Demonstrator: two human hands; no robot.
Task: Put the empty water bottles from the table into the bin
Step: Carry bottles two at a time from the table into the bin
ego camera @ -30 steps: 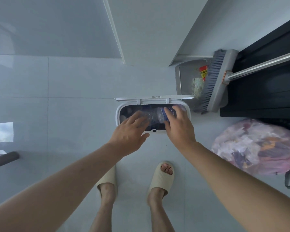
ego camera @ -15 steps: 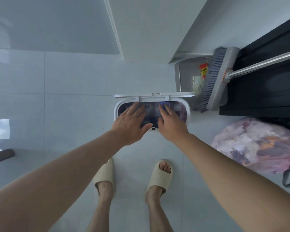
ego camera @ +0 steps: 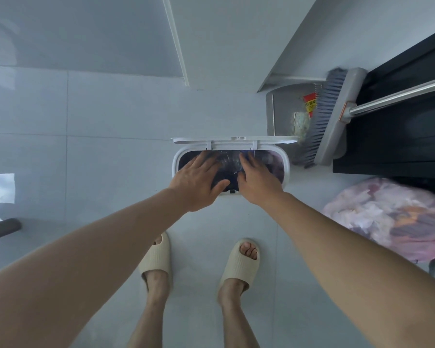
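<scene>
Both the left hand point(ego camera: 199, 180) and the right hand point(ego camera: 258, 183) lie flat with fingers point(ego camera: 206, 159) released and spread, grasping nothing, over the open white bin point(ego camera: 285, 169), apparently pressing down the crumpled clear water bottle point(ego camera: 230, 160) lying just beneath them so it settles inside.

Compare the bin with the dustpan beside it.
The bin is white with a rounded rim; the dustpan is grey and squarer. The bin's lid stands open and both hands reach into its dark opening over a clear bottle; the dustpan holds swept scraps with a broom resting on it. Both sit on the tiled floor.
</scene>
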